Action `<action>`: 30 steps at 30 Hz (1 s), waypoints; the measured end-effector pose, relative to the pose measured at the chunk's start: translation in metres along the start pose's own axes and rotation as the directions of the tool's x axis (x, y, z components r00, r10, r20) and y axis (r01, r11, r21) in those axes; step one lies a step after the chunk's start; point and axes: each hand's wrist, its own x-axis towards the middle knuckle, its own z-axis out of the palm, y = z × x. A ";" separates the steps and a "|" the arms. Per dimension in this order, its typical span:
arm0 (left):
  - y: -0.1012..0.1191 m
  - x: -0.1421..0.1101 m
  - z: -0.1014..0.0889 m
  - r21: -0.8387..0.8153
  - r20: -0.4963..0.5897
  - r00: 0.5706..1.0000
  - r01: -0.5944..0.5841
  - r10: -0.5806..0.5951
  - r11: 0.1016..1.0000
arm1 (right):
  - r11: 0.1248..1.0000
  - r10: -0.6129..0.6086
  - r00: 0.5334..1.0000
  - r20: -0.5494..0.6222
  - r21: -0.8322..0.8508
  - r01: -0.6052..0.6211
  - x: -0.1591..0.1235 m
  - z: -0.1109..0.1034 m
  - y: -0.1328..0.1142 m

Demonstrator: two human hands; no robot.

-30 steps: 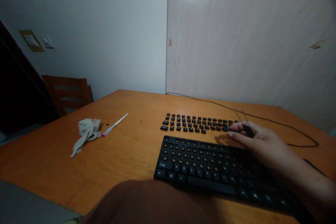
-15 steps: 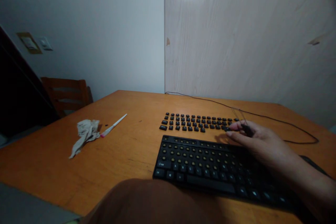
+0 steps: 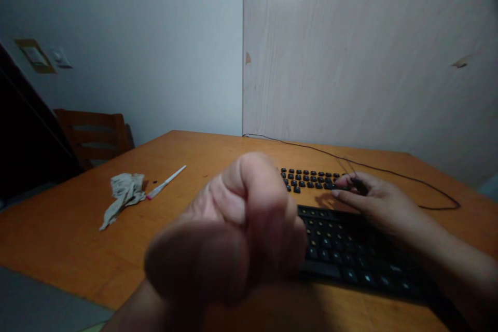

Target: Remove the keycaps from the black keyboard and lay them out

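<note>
Your right hand (image 3: 369, 194) is bent around a small black tool (image 3: 360, 185) with thin wire loops, and the loops poke up toward 11 o'clock. Your thumb and one finger are at a black key (image 3: 328, 186) at the end of a row; you cannot tell here if they pinch it. Your left hand (image 3: 237, 223) is at 8 o'clock from the right one, big, blurry and close up. Its fingers are curled in like a fist, and what is inside, if anything, is hidden.

From your right hand, the loose black keys (image 3: 296, 189) sit in neat rows at 9 o'clock, partly behind your left hand. The black keyboard (image 3: 322, 270) is at 7 o'clock, partly covered by both hands and your arm. Its upper rows show bare bumps, and its lower rows have keys on. A thin black cord (image 3: 381, 167) runs past at 1 o'clock.

From your left hand, a white stick (image 3: 167, 182) with a pink end lies at 10 o'clock on the wooden surface (image 3: 210, 148). A crumpled gray cloth (image 3: 126, 190) is just past it, near the pink end. Farther out, also at 10 o'clock, is a wooden chair (image 3: 97, 120). The wall (image 3: 187, 46) is at 12 o'clock.
</note>
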 end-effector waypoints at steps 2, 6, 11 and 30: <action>0.009 0.011 0.025 -0.062 0.112 0.992 -0.050 0.057 0.997 | 0.999 -0.030 0.999 0.034 -0.023 0.031 0.004 -0.002 0.002; 0.020 0.028 0.044 -0.148 0.180 0.976 -0.095 0.121 0.984 | 0.997 -0.063 0.990 0.130 -0.035 0.068 0.014 -0.003 -0.002; 0.010 0.044 0.035 -0.183 0.109 0.985 -0.111 0.132 0.977 | 0.989 -0.065 0.973 0.220 -0.113 0.091 0.030 0.008 -0.002; -0.013 0.068 0.025 -0.030 0.004 0.997 -0.080 0.080 0.996 | 0.925 -0.011 0.972 0.233 -0.366 0.098 0.051 0.041 0.011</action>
